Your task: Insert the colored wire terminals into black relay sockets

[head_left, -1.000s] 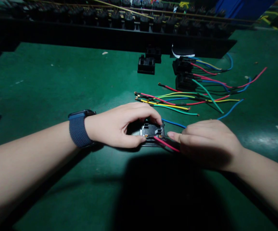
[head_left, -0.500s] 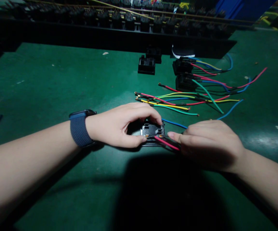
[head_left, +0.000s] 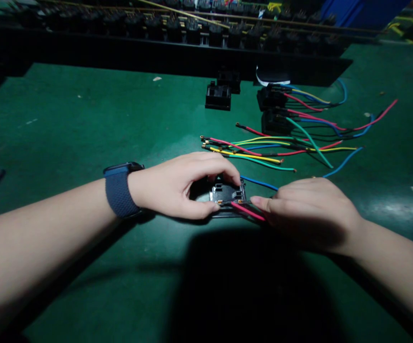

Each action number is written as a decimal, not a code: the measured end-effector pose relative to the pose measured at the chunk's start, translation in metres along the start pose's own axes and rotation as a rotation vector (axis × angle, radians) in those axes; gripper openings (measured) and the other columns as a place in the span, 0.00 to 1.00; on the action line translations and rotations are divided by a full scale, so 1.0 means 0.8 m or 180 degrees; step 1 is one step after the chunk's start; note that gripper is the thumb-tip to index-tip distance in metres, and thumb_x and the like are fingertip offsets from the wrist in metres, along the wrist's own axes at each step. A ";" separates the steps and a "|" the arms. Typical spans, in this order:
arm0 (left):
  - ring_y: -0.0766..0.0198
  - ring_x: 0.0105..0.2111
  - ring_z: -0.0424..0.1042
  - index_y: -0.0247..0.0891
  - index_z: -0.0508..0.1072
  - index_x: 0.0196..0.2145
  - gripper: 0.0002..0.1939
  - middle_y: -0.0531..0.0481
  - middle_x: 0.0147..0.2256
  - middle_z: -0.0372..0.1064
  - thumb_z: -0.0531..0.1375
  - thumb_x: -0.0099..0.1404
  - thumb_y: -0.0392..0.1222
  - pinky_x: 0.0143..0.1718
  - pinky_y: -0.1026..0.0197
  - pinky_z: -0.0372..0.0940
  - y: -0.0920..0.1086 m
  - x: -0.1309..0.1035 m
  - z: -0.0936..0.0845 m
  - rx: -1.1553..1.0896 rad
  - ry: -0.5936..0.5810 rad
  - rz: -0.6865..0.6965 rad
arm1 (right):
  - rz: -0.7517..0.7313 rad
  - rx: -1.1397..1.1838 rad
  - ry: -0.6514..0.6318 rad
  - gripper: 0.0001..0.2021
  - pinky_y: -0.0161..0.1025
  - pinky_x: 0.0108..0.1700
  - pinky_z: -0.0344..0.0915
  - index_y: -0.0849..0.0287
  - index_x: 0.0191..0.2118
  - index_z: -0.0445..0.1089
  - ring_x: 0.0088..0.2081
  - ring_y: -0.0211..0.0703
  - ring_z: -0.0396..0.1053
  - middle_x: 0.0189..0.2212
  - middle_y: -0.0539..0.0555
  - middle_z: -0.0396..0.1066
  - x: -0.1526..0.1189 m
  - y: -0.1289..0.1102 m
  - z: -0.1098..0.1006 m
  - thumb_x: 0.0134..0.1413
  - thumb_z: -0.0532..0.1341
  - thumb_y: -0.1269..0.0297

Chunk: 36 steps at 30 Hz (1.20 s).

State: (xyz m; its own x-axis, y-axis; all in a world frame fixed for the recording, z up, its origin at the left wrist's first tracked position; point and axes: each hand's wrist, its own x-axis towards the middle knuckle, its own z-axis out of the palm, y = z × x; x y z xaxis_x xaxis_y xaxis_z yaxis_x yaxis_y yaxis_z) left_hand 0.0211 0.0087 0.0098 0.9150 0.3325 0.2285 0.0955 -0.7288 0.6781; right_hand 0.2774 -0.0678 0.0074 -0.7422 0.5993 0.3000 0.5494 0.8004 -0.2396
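Observation:
A black plastic socket housing [head_left: 227, 190] lies on the green tabletop, with my left hand [head_left: 188, 188] curved round it. The left fingertips press its far side and the thumb grips the near left corner. At the housing's near edge, my right hand [head_left: 310, 216] pinches a wire with a brass-tipped terminal [head_left: 240, 201] between thumb and fingers. A red wire [head_left: 247, 210] runs from the housing under that hand; its far end is hidden. Another brass terminal [head_left: 220, 202] shows beside my left thumb. A blue wire [head_left: 260, 182] passes behind the housing.
Loose wires [head_left: 263, 146] in red, yellow, green and blue lie beyond my hands. Two wired black housings [head_left: 273, 121] stand at the right, two unwired ones [head_left: 218, 96] farther left. A long black panel [head_left: 138, 55] with rows of parts spans the back, near a blue bin [head_left: 356, 16].
Almost everything stays put. The brass terminals and my right thumb have shifted very slightly to the right. Both hands keep their grips.

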 end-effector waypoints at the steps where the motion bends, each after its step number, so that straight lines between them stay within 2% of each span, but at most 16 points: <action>1: 0.60 0.45 0.69 0.37 0.67 0.47 0.19 0.43 0.45 0.70 0.61 0.56 0.36 0.49 0.58 0.64 0.000 0.000 0.000 -0.0006 0.0010 0.0001 | 0.0000 -0.0003 -0.0010 0.08 0.36 0.26 0.49 0.61 0.39 0.75 0.19 0.33 0.57 0.17 0.47 0.64 0.001 0.000 -0.001 0.58 0.57 0.70; 4: 0.60 0.44 0.69 0.38 0.67 0.47 0.19 0.44 0.44 0.71 0.62 0.56 0.37 0.48 0.59 0.65 -0.001 0.000 0.000 -0.0042 0.0027 0.0010 | -0.0014 -0.0017 -0.0077 0.10 0.36 0.25 0.49 0.60 0.42 0.75 0.20 0.34 0.57 0.17 0.47 0.63 0.004 -0.001 -0.003 0.59 0.56 0.68; 14: 0.59 0.44 0.70 0.39 0.68 0.47 0.19 0.44 0.44 0.71 0.62 0.56 0.36 0.48 0.58 0.65 0.000 0.000 0.000 -0.0109 0.0040 0.0042 | -0.0041 -0.0183 -0.0158 0.11 0.37 0.26 0.46 0.55 0.42 0.74 0.19 0.35 0.54 0.17 0.46 0.59 0.004 -0.003 -0.004 0.61 0.54 0.67; 21: 0.60 0.44 0.70 0.38 0.68 0.46 0.19 0.44 0.44 0.72 0.62 0.56 0.36 0.48 0.59 0.65 0.000 0.002 0.000 -0.0132 0.0046 0.0077 | 0.0217 -0.0587 -0.0641 0.11 0.39 0.25 0.39 0.54 0.36 0.73 0.20 0.36 0.55 0.17 0.47 0.61 0.007 -0.009 -0.009 0.60 0.52 0.64; 29: 0.60 0.45 0.70 0.39 0.68 0.46 0.17 0.44 0.44 0.72 0.61 0.57 0.38 0.48 0.58 0.65 0.000 0.001 0.000 -0.0144 0.0035 0.0055 | 0.0008 0.0141 -0.0100 0.12 0.36 0.26 0.47 0.61 0.42 0.75 0.20 0.34 0.57 0.18 0.48 0.63 0.001 0.001 -0.003 0.60 0.55 0.66; 36: 0.61 0.44 0.70 0.37 0.68 0.46 0.17 0.44 0.43 0.72 0.62 0.57 0.36 0.48 0.60 0.65 0.001 0.002 0.000 -0.0103 0.0043 0.0087 | 0.0045 0.0313 -0.0054 0.11 0.36 0.26 0.48 0.64 0.42 0.75 0.20 0.34 0.56 0.18 0.47 0.61 0.003 0.000 -0.005 0.59 0.56 0.68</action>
State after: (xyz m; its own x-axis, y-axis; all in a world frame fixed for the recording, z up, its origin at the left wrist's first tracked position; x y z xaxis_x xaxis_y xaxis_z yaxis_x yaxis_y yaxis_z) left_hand 0.0222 0.0086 0.0110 0.9117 0.3209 0.2566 0.0576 -0.7181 0.6936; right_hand 0.2771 -0.0665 0.0115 -0.7414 0.6096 0.2806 0.5202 0.7862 -0.3335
